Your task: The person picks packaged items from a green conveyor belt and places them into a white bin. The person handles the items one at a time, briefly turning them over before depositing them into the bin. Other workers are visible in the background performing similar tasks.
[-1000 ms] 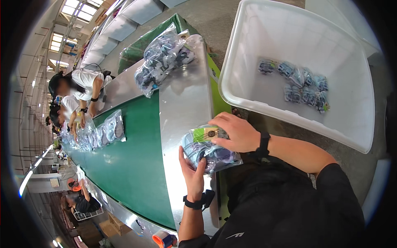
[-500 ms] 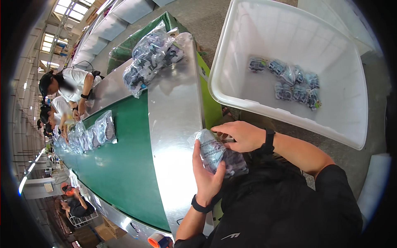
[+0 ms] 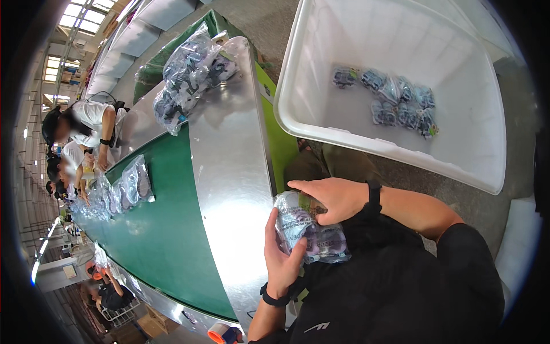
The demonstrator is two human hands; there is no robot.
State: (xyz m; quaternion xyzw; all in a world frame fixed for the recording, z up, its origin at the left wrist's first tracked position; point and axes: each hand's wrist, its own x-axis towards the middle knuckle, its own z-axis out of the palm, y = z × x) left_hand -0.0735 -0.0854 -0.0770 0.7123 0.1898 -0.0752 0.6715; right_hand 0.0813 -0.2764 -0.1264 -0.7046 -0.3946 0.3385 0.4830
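Observation:
In front of my body, a clear plastic bag with printing on it (image 3: 312,229) is held beside the metal edge of the work table; the purple-grey things in it look like a pair of shoes. My left hand (image 3: 282,258) grips the bag from its left side, thumb lying across the front and fingers along the far edge. At the bag's upper right is my right hand (image 3: 338,198), index finger stretched out over the top edge and thumb apart from it, lightly touching the plastic. Its other fingers are partly hidden.
A large white bin (image 3: 366,143) with several bagged items stands at the right. Bagged shoes (image 3: 192,80) are heaped on the metal end plate, beside a green conveyor belt (image 3: 154,246) carrying more bags (image 3: 134,183). Co-workers (image 3: 91,123) stand along its left side. A tape roll (image 3: 220,332) lies near.
The bag has come slightly lower and nearer my body, tilted so more of its front shows. My right hand has shifted down, its index finger straightening. The whole view has turned slightly.

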